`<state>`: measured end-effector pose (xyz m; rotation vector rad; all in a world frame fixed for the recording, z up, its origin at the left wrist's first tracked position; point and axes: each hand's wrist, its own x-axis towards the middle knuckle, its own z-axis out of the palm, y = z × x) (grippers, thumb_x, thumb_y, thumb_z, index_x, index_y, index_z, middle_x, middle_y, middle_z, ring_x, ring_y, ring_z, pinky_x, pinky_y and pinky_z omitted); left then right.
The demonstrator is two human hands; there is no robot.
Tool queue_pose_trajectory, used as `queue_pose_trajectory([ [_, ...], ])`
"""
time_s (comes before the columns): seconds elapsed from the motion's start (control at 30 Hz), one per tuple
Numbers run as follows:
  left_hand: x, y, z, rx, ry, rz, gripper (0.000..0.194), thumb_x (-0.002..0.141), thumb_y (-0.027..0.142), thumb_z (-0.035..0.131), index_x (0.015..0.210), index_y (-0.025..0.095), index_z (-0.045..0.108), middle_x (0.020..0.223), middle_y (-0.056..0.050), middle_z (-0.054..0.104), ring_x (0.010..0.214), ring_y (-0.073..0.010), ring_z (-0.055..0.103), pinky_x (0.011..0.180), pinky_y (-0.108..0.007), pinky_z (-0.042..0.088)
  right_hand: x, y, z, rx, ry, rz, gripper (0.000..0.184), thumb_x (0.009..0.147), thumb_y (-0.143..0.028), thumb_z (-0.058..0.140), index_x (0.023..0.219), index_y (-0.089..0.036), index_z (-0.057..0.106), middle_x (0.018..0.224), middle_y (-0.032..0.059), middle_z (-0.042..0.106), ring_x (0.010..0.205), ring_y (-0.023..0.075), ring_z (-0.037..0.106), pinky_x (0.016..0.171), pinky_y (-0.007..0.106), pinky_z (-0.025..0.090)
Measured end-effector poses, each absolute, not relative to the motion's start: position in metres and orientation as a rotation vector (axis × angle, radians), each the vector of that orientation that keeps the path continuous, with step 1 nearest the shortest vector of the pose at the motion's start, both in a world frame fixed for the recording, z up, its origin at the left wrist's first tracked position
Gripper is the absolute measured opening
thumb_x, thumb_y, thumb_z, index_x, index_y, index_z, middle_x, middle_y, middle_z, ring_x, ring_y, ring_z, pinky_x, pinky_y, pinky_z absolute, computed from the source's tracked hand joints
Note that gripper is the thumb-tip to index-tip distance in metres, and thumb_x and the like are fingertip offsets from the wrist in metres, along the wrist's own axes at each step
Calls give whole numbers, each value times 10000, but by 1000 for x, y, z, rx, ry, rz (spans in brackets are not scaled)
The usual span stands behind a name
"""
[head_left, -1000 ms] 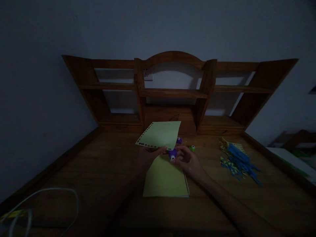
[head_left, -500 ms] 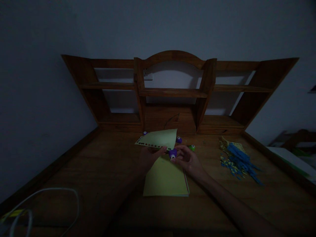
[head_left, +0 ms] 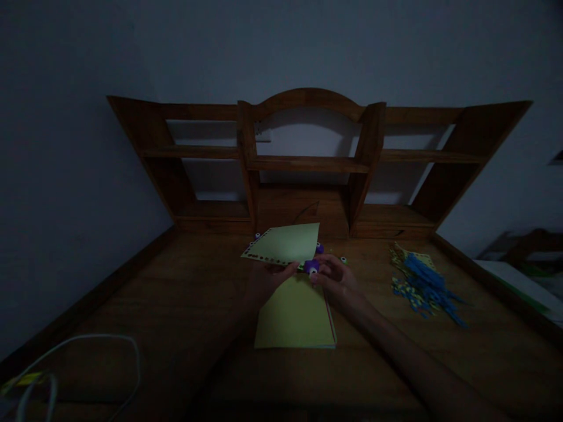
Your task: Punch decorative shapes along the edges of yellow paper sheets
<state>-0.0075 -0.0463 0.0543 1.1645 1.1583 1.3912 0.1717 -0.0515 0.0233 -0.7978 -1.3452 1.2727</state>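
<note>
My left hand (head_left: 269,282) pinches the near edge of a pale yellow paper sheet (head_left: 290,241), which is held tilted above the desk. Small shapes are cut out along its left and near edges. In the fingers of my right hand (head_left: 336,276) is a small purple craft punch (head_left: 311,266) with a white and dark round part, at the sheet's near right corner. Whether its jaws are pressed together is too dark to see. Below both hands lies a stack of yellow paper (head_left: 295,319).
Behind the hands are another purple punch (head_left: 319,248), a green punch (head_left: 343,259) and small punches at the left (head_left: 257,236). Blue and yellow paper scraps (head_left: 424,281) lie on the right. A wooden shelf (head_left: 308,165) backs the desk; a white cable (head_left: 101,336) loops at front left.
The purple punch and my right hand have shifted slightly right and up, away from the sheet's corner. The sheet's far edge has risen a little.
</note>
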Motion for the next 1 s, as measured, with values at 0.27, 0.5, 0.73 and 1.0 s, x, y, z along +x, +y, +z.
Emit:
queue_pose_trajectory([
  [0.27,-6,-47,49,1287,1183,1384,180,601,274,784,717,158,710,743,-65,729,703,-233,692,632,-297,552,170,-50,20,-758,-1294,1316,379,686,-317,807,978,-226,582,749,-20,600,641,143,576,625,278,469],
  [0.5,-8,-41,42,1365,1219,1315,170,634,306,767,701,156,722,731,-82,726,657,-222,679,560,-271,518,166,-49,19,-726,-1184,1349,339,680,-303,808,931,-205,601,835,11,626,645,130,561,606,262,461],
  [0.73,-10,-44,51,1423,1254,1275,145,652,302,743,629,164,706,628,-57,703,605,-216,660,504,-258,472,163,-48,18,-746,-1150,1326,324,675,-305,812,903,-197,608,819,16,632,642,131,559,587,254,470],
  [1.0,-16,-31,30,1636,1093,1186,294,761,420,643,650,148,627,636,-29,677,599,-172,644,588,-259,491,163,-48,16,-713,-1198,1432,298,688,-319,802,883,-194,616,816,15,636,633,146,598,606,286,510],
])
